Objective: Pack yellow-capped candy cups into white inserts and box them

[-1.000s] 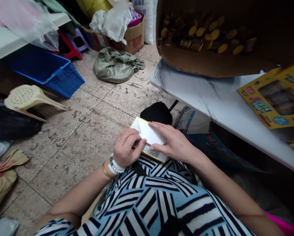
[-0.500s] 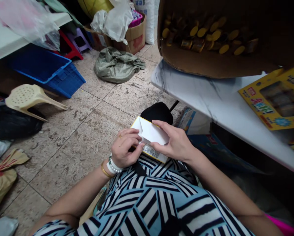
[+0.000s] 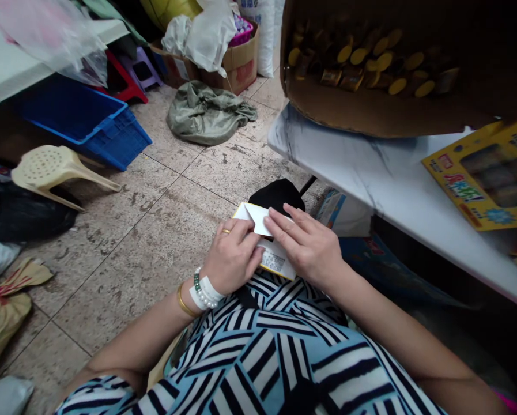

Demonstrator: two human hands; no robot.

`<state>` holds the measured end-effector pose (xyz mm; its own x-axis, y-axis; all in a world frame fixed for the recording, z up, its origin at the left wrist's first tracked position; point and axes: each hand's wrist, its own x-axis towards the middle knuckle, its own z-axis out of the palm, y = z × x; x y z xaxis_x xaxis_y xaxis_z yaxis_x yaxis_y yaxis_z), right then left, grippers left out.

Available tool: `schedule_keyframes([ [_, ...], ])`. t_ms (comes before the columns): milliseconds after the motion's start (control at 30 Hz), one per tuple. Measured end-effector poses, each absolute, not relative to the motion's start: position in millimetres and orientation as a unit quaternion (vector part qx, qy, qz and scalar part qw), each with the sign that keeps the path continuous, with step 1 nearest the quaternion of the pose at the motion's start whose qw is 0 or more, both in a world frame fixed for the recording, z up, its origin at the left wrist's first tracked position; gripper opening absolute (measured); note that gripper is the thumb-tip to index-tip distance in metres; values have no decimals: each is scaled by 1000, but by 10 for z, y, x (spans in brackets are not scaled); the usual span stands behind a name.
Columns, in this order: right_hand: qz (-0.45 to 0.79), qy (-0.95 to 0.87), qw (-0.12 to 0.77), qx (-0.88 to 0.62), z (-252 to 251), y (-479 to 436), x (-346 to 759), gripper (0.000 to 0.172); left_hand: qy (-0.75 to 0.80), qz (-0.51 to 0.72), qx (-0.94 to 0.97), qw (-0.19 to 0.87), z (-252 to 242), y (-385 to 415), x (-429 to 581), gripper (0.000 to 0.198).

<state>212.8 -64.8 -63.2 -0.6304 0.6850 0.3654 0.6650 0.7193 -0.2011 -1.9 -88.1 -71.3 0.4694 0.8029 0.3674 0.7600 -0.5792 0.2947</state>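
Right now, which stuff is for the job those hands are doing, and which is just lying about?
For the job:
- left hand, pinching the carton
- right hand, fingers on its flap
- white carton with yellow edges

Just lying about, it seems:
- cream stool
- blue crate
- crumpled grey-green sack
- black bag

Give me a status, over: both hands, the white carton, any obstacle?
Left hand gripping carton at one side; right hand laid over its flap. Carton above lap, not fully closed. No obstacle seen.
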Motion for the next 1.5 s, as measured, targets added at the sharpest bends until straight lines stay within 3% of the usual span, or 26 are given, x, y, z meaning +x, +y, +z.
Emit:
schedule_keyframes([
  [167, 50, -900, 165, -400, -584, -724, 2078, 47, 418, 297, 856, 58, -812, -832, -59, 11],
  [333, 108, -869, 190, -445, -562, -703, 2076, 38, 404, 314, 857, 61, -824, -811, -54, 7],
  [767, 158, -814, 287, -479, -623, -601, 2051, 38, 411, 362, 835, 51, -849, -844, -64, 20],
  [933, 169, -867, 225, -412, -568, -635, 2067, 47, 432, 363, 824, 54, -823, -844, -66, 12],
  [1067, 219, -891, 182, -352, -535, -659, 2109, 54, 458, 393, 788, 118, -811, -866, -67, 8],
  [1167, 264, -883, 201, -331, -563, -653, 2159, 58, 471, 406, 769, 150, -801, -879, -54, 7],
  [1333, 321, -855, 246, -323, -548, -619, 2269, 59, 468, 391, 784, 121, -791, -864, -43, 28],
  [1500, 384, -839, 221, -315, -503, -535, 2418, 56, 412, 359, 832, 95, -793, -858, -72, 23],
])
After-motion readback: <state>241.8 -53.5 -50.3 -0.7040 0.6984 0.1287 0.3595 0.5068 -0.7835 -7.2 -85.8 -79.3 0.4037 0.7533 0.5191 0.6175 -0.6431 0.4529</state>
